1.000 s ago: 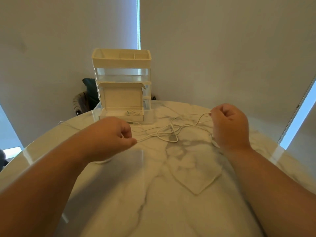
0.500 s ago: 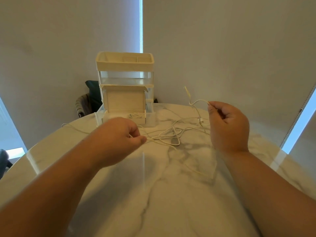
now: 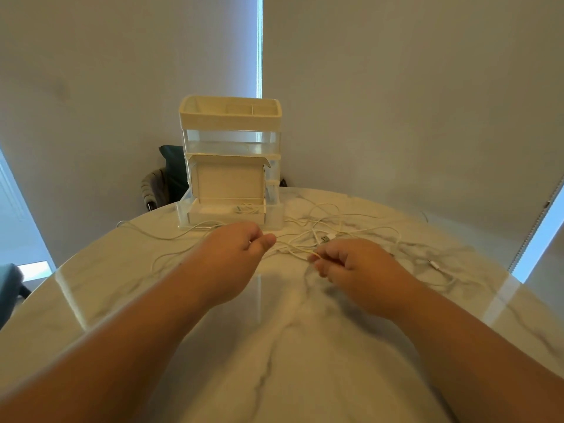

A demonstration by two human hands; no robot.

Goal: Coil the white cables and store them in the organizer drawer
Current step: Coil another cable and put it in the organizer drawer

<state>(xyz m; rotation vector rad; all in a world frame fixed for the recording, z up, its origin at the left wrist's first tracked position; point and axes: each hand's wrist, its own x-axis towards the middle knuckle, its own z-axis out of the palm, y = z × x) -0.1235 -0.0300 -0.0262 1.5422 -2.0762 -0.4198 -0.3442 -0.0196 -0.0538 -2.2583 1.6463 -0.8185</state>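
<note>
Looking down, we saw the marble tabletop (image 3: 274, 346) filling most of the view, with the organizer (image 3: 230, 160) standing at its far edge. Its lowest drawer (image 3: 227, 213) was pulled out, and a small coiled cable lay inside it. The white cables (image 3: 338, 227) sprawled loose and tangled across the tabletop in front of the organizer, strands trailing off to both sides. Our left hand (image 3: 235, 254) was closed, thumb and fingers pinching a strand. Our right hand (image 3: 354, 267), just beside it, was curled shut around another stretch of the cables near a plug (image 3: 325, 238).
</note>
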